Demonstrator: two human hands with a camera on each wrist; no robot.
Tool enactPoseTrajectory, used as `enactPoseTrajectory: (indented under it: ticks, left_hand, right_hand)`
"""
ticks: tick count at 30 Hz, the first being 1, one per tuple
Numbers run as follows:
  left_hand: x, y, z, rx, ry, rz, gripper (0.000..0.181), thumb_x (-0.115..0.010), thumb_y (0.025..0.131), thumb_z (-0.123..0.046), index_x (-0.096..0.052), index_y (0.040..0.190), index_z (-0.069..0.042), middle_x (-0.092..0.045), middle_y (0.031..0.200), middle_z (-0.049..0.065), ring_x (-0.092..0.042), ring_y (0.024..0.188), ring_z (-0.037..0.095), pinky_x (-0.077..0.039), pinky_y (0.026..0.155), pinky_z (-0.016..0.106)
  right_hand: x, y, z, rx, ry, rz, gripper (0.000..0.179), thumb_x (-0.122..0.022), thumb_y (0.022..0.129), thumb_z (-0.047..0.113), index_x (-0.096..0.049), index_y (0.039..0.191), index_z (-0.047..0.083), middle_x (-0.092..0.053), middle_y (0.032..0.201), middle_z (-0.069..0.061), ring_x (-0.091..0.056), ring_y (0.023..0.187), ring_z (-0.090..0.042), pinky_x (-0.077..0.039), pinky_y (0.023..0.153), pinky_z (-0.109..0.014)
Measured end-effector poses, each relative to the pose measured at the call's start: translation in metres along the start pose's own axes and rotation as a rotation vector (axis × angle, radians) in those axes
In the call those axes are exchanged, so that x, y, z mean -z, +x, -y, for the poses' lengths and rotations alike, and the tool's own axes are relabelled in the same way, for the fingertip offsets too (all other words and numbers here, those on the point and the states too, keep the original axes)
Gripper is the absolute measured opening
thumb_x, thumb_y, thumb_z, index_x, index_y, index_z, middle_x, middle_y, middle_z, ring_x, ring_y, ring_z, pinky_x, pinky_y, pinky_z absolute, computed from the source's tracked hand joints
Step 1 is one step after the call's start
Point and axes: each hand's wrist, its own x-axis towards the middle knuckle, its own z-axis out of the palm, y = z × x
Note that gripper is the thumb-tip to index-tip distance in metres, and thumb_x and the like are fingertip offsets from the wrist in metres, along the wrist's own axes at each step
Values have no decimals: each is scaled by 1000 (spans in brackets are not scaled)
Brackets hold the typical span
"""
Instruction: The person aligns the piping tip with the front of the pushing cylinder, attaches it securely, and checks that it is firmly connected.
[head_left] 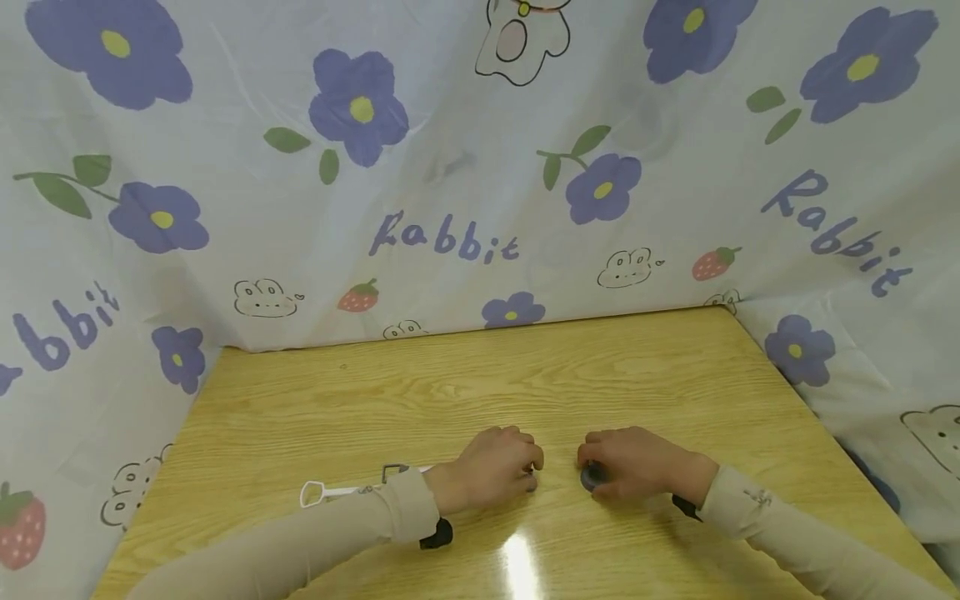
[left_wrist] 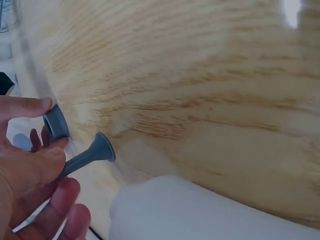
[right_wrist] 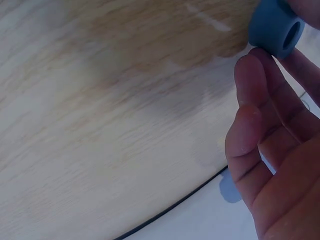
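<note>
Flared grey-blue piece (left_wrist: 102,148) leads the action, held over the table (head_left: 465,392) about midway between its left and right edges, with the left hand (head_left: 487,471) pinching the stem between thumb and fingers and the wide end standing free! Across from it, nearer the table's right edge, the right hand (head_left: 637,462) has thumb and fingertips clamped on a thick grey-blue ring (right_wrist: 270,25), its hole in plain view. Two pieces, two hands, a gap between them: this looks like the lining-up stage of fitting them together, though a pulling-apart can't be ruled out. If it is a fit, the next move calls for turning hole and piece onto one line, then bringing the hands together gently. Out toward the left edge lies a white loop-ended piece (head_left: 345,492), partly hidden by the left sleeve (head_left: 330,533), beside a dark angular piece (head_left: 397,467). Past the far edge hangs flower-printed cloth (head_left: 450,183).
</note>
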Motion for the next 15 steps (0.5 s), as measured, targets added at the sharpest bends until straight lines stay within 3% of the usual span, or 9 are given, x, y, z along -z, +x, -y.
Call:
enactPoseTrajectory:
  ticks: [5,8,15]
  left_hand:
    - [2,1,2,14,-72,-9,8,-72,92,-20,-71,84,-19,-63,81,-10,-55,78,4,-45,70,19]
    - [9,1,2,25,-118,-22,8,-73,92,-22,-71,85,-19,-63,82,-10,-54,79,4,-45,68,17]
    - [22,1,7,65,-217,-37,7,-67,96,-22,-71,95,-16,-72,90,-5,-60,74,2,-46,63,16]
  right_hand:
    - [1,0,1,20,-13,-13,22,-77,85,28,-66,103,21,-59,92,10,-45,73,1,-43,65,-21]
    - [4,2,2,32,8,-29,19,-75,88,27,-67,104,21,-60,92,9,-46,72,3,-44,64,-20]
    - [14,6,4,23,227,-85,23,-67,96,33,-64,116,21,-60,101,12,-54,81,0,-47,68,-21]
